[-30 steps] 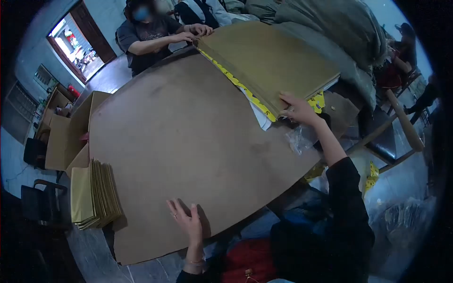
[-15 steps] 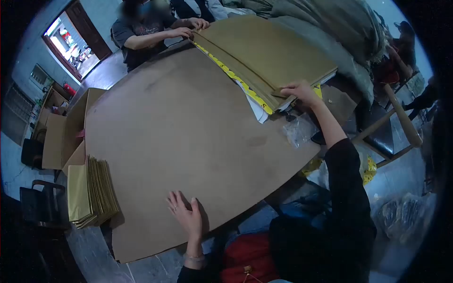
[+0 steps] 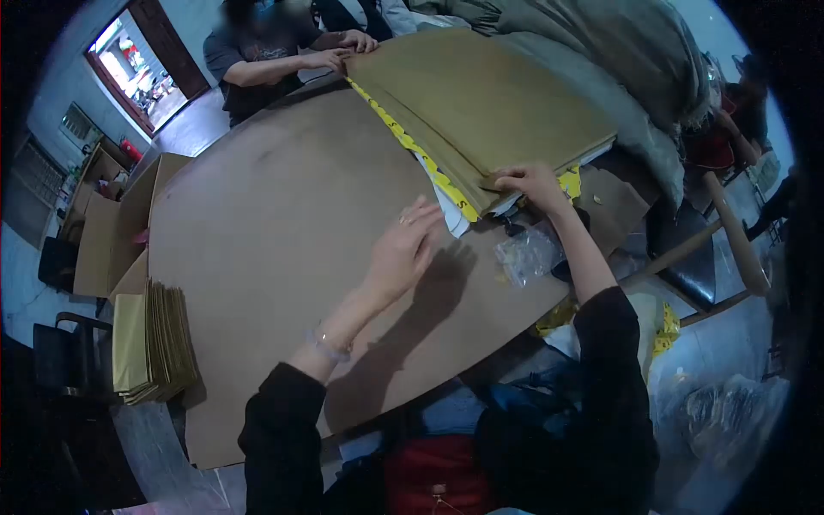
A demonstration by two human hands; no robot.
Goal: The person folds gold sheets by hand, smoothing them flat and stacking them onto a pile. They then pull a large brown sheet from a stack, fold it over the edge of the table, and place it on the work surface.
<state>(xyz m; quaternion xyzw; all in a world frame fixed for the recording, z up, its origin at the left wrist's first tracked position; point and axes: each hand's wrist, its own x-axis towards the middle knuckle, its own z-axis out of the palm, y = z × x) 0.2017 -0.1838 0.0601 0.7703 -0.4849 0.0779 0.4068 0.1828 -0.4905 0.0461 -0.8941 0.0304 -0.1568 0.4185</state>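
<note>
A large flat brown paper piece (image 3: 506,94) with a folded near-left edge lies at the back right of the brown board (image 3: 283,223). Yellow printed tape (image 3: 403,137) and white paper show from under that edge. My right hand (image 3: 532,187) pinches the front corner of the brown paper. My left hand (image 3: 403,245) is raised over the board, fingers apart, holding nothing, just left of the tape's near end. At the paper's far corner rest both hands of a co-worker (image 3: 339,53).
A stack of folded brown paper (image 3: 154,343) stands at the board's left edge beside an open carton (image 3: 120,232). Clear plastic (image 3: 528,256) lies at the right edge. Large grey-green sacks (image 3: 592,51) are behind. A wooden chair (image 3: 730,232) stands at right.
My left hand has lifted off the board and moved up and right towards the folded edge. My right hand stays at the paper's corner. The view has shifted slightly.
</note>
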